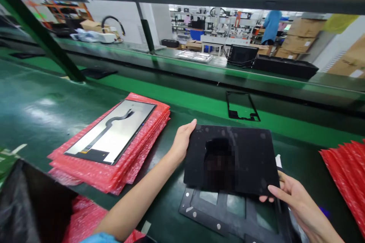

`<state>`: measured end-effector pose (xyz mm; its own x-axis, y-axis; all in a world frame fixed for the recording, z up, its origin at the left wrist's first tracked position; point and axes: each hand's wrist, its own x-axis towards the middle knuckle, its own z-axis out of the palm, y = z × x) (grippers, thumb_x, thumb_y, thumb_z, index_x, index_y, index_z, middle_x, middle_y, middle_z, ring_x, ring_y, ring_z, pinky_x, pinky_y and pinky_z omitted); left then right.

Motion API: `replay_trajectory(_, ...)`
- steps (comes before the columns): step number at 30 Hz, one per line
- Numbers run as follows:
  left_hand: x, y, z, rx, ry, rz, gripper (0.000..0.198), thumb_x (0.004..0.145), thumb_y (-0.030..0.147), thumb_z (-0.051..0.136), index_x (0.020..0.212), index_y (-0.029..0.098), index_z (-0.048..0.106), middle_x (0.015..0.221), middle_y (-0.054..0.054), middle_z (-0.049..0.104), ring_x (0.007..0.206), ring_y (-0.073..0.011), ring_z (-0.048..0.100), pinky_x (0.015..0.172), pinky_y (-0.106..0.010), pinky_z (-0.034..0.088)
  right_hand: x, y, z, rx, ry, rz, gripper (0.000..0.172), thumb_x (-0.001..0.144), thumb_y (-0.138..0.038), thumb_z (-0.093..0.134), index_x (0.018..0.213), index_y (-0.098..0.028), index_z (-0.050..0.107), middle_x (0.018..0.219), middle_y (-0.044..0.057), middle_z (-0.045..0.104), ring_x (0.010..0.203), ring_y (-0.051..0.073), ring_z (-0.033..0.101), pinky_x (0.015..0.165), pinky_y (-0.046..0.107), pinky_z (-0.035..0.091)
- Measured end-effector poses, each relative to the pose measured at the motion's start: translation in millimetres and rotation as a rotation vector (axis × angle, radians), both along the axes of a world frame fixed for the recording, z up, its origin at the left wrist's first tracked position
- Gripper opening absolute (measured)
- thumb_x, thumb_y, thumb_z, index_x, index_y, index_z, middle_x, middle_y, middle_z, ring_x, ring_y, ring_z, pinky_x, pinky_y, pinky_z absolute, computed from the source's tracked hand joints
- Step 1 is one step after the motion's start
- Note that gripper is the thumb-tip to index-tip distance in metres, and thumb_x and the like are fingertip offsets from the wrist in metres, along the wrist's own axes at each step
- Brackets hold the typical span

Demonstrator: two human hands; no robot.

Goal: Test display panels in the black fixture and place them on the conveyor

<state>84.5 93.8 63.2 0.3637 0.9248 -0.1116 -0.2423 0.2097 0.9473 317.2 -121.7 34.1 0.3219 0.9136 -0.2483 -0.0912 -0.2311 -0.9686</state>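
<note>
Head view of a green bench (pixel 42 110) on an assembly line. The left hand (pixel 182 142) grasps the left edge of a black display panel (pixel 245 152), thumb on top and fingers beneath; the right hand (pixel 296 201) pinches the panel's near right corner. Both grips are closed on the panel, which is held glossy face up, nearly level, just above a black fixture plate (pixel 216 212) lying at the bench's near edge. The step in hand appears to be presenting the panel to the fixture. Judging from the gap, seating it would call for squaring its edges with the plate's outline and keeping the fingers at the rim, off the glossy face. Toward the left of the bench, an upturned display module (pixel 114 131) with a flex cable rests on a stack of red bubble bags (pixel 142 148). A thin black frame (pixel 242 106) lies beyond the panel, and more red bags (pixel 348 171) sit at the right edge.
</note>
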Motion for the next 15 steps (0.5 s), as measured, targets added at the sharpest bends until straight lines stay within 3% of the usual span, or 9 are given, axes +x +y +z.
replay_trajectory(4, 5.2, -7.3, -4.6, 0.031, -0.033, -0.108, 0.061, 0.067, 0.069, 0.075, 0.083, 0.011, 0.07, 0.068, -0.008, 0.071, 0.069, -0.0241, 0.069, 0.059, -0.028, 0.05, 2.9, -1.4, -2.1, 0.029, -0.018, -0.14, 0.039, 0.073, -0.055, 0.082, 0.087, -0.019, 0.072, 0.071, 0.01, 0.068, 0.065, 0.024, 0.062, 0.059, 0.031, 0.048)
replay_trajectory(9, 10.1, -19.0, -10.6, 0.026, -0.043, -0.24, 0.052, 0.074, 0.058, 0.077, 0.091, 0.011, 0.068, 0.073, -0.012, 0.073, 0.071, -0.0251, 0.072, 0.058, -0.027, 0.051, 13.7, 3.7, -7.6, 0.054, 0.012, -0.257, 0.041, 0.07, -0.053, 0.085, 0.087, -0.018, 0.073, 0.085, 0.013, 0.071, 0.066, 0.024, 0.062, 0.057, 0.033, 0.05)
replay_trajectory(12, 3.6, -17.6, -11.4, 0.004, -0.061, -0.286, 0.048, 0.075, 0.052, 0.079, 0.094, 0.011, 0.066, 0.077, -0.015, 0.075, 0.073, -0.0263, 0.074, 0.057, -0.026, 0.051, 19.3, 12.8, -6.2, 0.03, 0.02, -0.206, 0.043, 0.071, -0.053, 0.086, 0.091, -0.017, 0.072, 0.088, 0.014, 0.071, 0.07, 0.024, 0.064, 0.058, 0.031, 0.051)
replay_trajectory(15, -12.1, -7.3, -11.3, -0.024, -0.095, -0.28, 0.047, 0.071, 0.049, 0.083, 0.092, 0.01, 0.065, 0.078, -0.015, 0.074, 0.074, -0.0284, 0.075, 0.054, -0.025, 0.049, 21.3, 38.3, 9.3, 0.009, 0.014, -0.098, 0.049, 0.069, -0.055, 0.086, 0.094, -0.015, 0.072, 0.092, 0.017, 0.072, 0.072, 0.025, 0.067, 0.061, 0.031, 0.053)
